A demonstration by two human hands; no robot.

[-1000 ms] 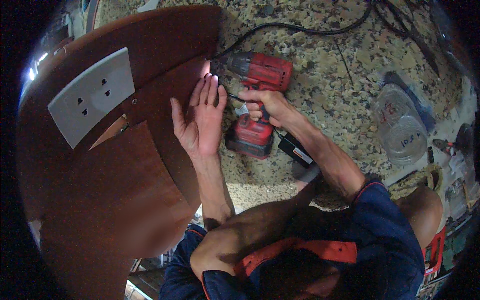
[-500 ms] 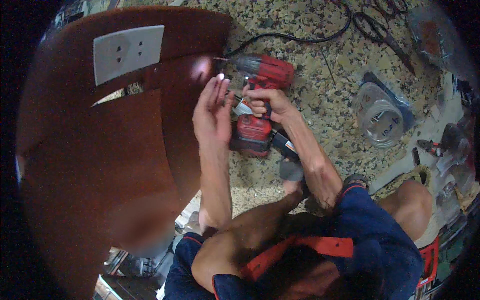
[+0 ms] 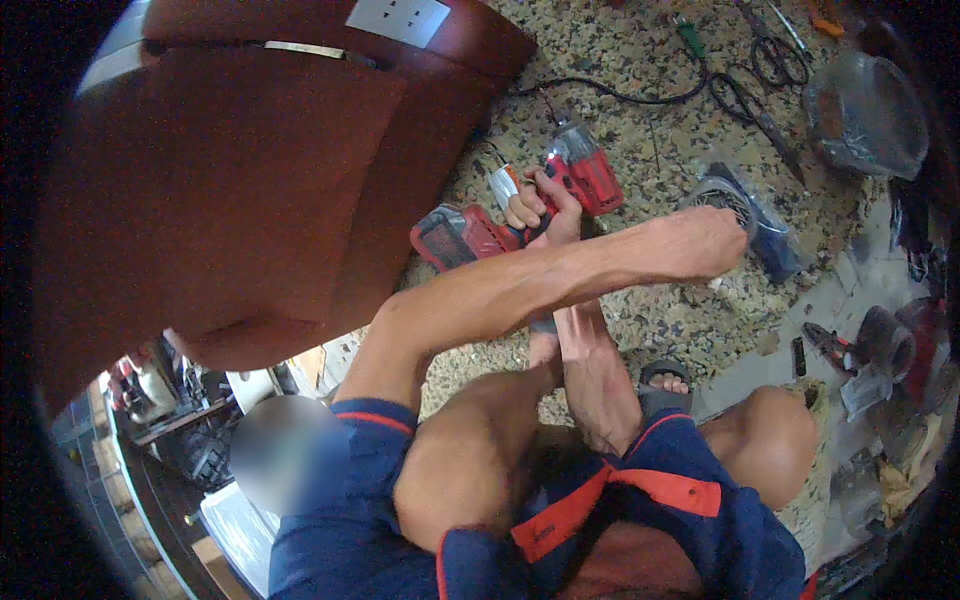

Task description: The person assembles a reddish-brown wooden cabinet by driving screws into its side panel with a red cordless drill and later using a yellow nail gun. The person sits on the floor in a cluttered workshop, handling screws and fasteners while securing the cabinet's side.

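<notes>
Head view: the right hand (image 3: 547,213) is wrapped round the drill (image 3: 597,185) beside the brown panel (image 3: 250,200); it looks hefty and hard-cased, best held by that slim handle (image 3: 531,236). Left hand (image 3: 710,246) is at the jar (image 3: 715,190), its grip hidden from me.

The left hand (image 3: 708,245) hides most of the plastic jar (image 3: 720,192), and we cannot see that hand's fingertips. The left forearm (image 3: 530,280) covers part of the right forearm (image 3: 595,370); the top edge crops the socket plate (image 3: 405,18). We find a lower-left patch (image 3: 285,455) blurred.
</notes>
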